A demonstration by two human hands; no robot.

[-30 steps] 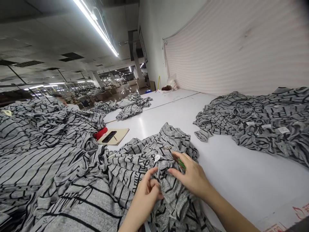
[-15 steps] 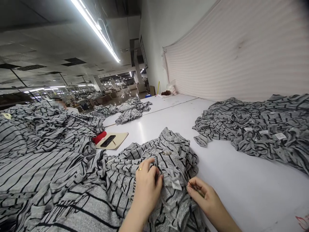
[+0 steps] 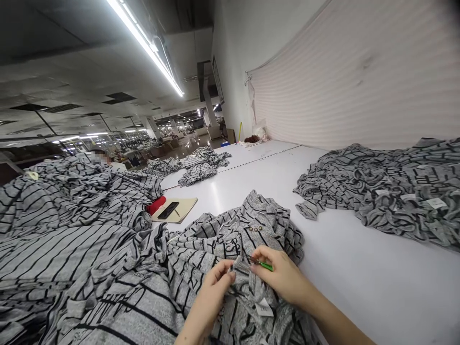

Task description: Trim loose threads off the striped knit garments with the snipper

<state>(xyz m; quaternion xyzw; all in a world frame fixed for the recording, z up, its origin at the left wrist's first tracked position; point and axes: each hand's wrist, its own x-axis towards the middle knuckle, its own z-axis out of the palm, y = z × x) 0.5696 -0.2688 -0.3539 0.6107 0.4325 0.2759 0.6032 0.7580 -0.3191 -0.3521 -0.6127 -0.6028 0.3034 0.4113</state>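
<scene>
— Since the earlier frame, the right hand [image 3: 283, 275] has moved up and inward along the cloth, and the small white label [image 3: 264, 307] now lies lower on the fold. What does this hand hold?
— It is closed narrowly around green-handled thread snips [image 3: 265, 265], and their dark tips point to the cloth. The left hand [image 3: 212, 299] is also narrow; it pinches a fold of the grey knit garment [image 3: 266, 225].
— Where is this garment?
— It lies in a loose heap on the white bench [image 3: 359, 273], between the large striped pile [image 3: 64, 254] on the left and another crumpled heap [image 3: 388, 196] on the right.
— How should one work here?
— In my judgement, the left hand should keep the fold a little tight, and the tips should stay close and flat, because this soft knit can be nicked easily.
— And the material?
— It seems a heathered jersey with black stripes and lettering. It falls in rounded folds, and small metal studs [image 3: 255, 228] sit near the top of the heap.
</scene>
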